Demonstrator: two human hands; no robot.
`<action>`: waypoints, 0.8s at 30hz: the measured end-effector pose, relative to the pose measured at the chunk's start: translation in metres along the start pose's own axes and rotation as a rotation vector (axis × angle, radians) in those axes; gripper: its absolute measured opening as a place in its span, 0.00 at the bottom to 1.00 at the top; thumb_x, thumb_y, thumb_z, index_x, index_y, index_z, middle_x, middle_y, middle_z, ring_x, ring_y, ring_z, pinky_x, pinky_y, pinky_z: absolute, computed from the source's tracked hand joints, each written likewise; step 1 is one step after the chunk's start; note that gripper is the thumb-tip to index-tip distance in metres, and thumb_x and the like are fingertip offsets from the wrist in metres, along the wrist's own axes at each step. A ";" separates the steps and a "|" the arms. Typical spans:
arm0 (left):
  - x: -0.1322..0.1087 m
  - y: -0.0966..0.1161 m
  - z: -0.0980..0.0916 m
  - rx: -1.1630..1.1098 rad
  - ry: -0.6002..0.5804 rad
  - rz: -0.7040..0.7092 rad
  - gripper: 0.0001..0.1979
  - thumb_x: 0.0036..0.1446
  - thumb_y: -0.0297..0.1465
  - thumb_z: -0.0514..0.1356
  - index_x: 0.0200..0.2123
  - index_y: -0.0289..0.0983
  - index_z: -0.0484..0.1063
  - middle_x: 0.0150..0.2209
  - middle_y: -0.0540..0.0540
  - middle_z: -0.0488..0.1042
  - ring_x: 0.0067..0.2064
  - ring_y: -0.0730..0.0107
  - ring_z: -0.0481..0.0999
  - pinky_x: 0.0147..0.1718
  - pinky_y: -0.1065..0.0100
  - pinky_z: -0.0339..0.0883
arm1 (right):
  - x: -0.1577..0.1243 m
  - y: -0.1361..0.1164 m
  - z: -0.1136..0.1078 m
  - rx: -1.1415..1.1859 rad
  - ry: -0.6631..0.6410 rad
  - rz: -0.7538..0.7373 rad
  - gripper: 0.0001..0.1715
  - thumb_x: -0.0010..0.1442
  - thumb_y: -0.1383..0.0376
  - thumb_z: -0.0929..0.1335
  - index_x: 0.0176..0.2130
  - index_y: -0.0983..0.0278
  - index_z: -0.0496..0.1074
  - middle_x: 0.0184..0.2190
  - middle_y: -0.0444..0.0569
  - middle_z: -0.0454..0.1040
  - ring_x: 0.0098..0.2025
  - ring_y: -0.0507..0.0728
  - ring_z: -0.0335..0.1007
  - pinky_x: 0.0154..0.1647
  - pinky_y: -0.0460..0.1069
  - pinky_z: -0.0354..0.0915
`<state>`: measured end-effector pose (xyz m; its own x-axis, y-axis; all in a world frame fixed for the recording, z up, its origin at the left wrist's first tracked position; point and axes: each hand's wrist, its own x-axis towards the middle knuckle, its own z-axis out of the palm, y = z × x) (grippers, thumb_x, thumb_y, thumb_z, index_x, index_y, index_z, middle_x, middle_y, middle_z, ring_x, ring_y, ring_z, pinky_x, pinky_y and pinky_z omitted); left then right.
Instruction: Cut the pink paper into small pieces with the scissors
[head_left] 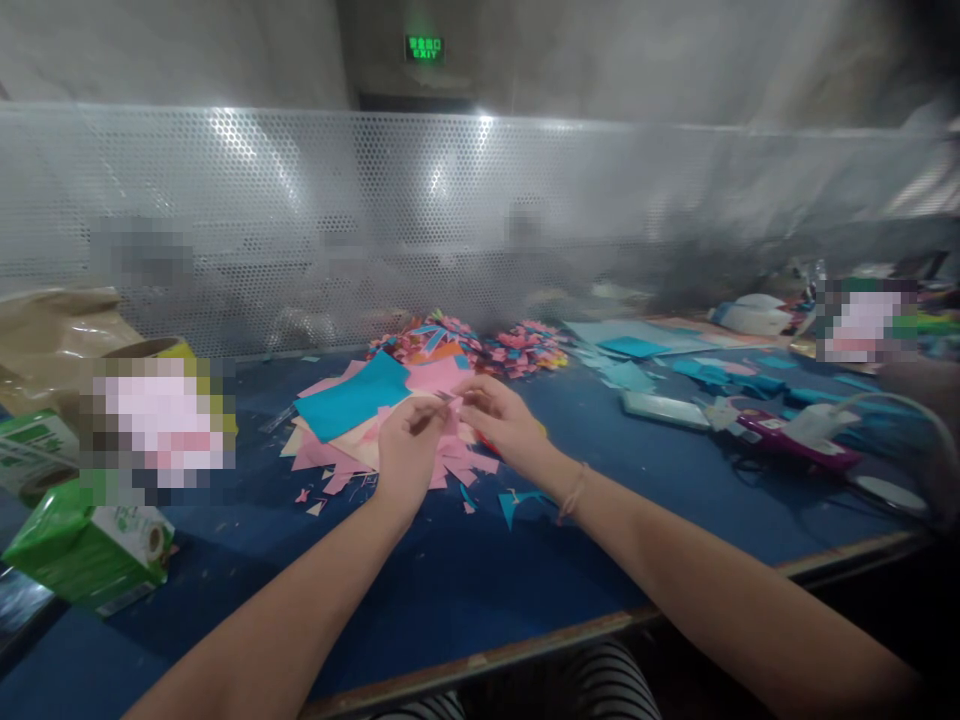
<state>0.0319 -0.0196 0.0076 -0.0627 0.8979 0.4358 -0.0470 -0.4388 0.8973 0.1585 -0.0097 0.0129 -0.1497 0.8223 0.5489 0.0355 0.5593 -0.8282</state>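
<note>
My left hand (pixel 409 452) and my right hand (pixel 501 420) meet over a heap of coloured paper sheets (pixel 358 402) on the blue table (pixel 465 570). Both hands pinch a small pink paper piece (pixel 452 408) between their fingertips. The heap holds a turquoise sheet on top, pink and cream sheets beneath, and cut scraps (pixel 330 485) scattered at its near side. Behind the heap lies a pile of small folded pink and blue paper shapes (pixel 480 345).
A green carton (pixel 86 545) lies at the near left, with brown wrapping (pixel 52 330) behind it. To the right are turquoise sheets (pixel 637 345), a flat grey tool (pixel 664 410), a purple device (pixel 795 440) with a cable. A perforated metal screen (pixel 480 210) closes the table's far side.
</note>
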 end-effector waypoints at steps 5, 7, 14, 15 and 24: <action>-0.001 0.001 0.001 -0.015 -0.011 0.015 0.06 0.43 0.31 0.57 0.27 0.35 0.68 0.27 0.48 0.72 0.30 0.74 0.70 0.32 0.71 0.62 | 0.001 -0.007 0.001 -0.113 0.051 -0.030 0.04 0.47 0.65 0.65 0.29 0.63 0.66 0.28 0.45 0.67 0.31 0.49 0.65 0.35 0.47 0.63; -0.001 0.001 0.002 -0.022 -0.009 0.019 0.06 0.43 0.31 0.57 0.27 0.35 0.68 0.28 0.48 0.72 0.31 0.73 0.70 0.33 0.71 0.62 | 0.001 -0.007 0.000 -0.158 0.071 -0.045 0.04 0.47 0.65 0.65 0.28 0.63 0.66 0.27 0.45 0.67 0.30 0.49 0.65 0.34 0.47 0.63; -0.001 0.002 0.002 -0.025 -0.005 -0.004 0.07 0.42 0.33 0.58 0.27 0.36 0.68 0.28 0.48 0.72 0.32 0.72 0.70 0.33 0.70 0.62 | 0.001 -0.006 -0.005 -0.363 0.057 -0.227 0.03 0.49 0.65 0.65 0.26 0.63 0.68 0.28 0.47 0.67 0.35 0.51 0.63 0.36 0.48 0.62; -0.001 0.002 0.002 -0.025 -0.007 -0.004 0.07 0.42 0.33 0.58 0.27 0.36 0.68 0.28 0.48 0.72 0.32 0.72 0.70 0.33 0.70 0.62 | 0.001 -0.006 -0.005 -0.374 0.053 -0.246 0.03 0.49 0.66 0.65 0.26 0.63 0.68 0.28 0.47 0.67 0.35 0.51 0.63 0.36 0.48 0.62; -0.001 0.000 0.001 -0.014 -0.022 -0.007 0.07 0.43 0.33 0.58 0.27 0.36 0.68 0.29 0.47 0.72 0.33 0.72 0.70 0.34 0.69 0.62 | 0.002 -0.005 -0.007 -0.484 0.070 -0.317 0.03 0.49 0.66 0.65 0.26 0.62 0.69 0.27 0.46 0.67 0.34 0.52 0.62 0.37 0.49 0.60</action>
<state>0.0331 -0.0199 0.0070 -0.0400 0.9015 0.4309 -0.0614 -0.4326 0.8995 0.1647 -0.0099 0.0191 -0.1613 0.6028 0.7815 0.4500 0.7496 -0.4853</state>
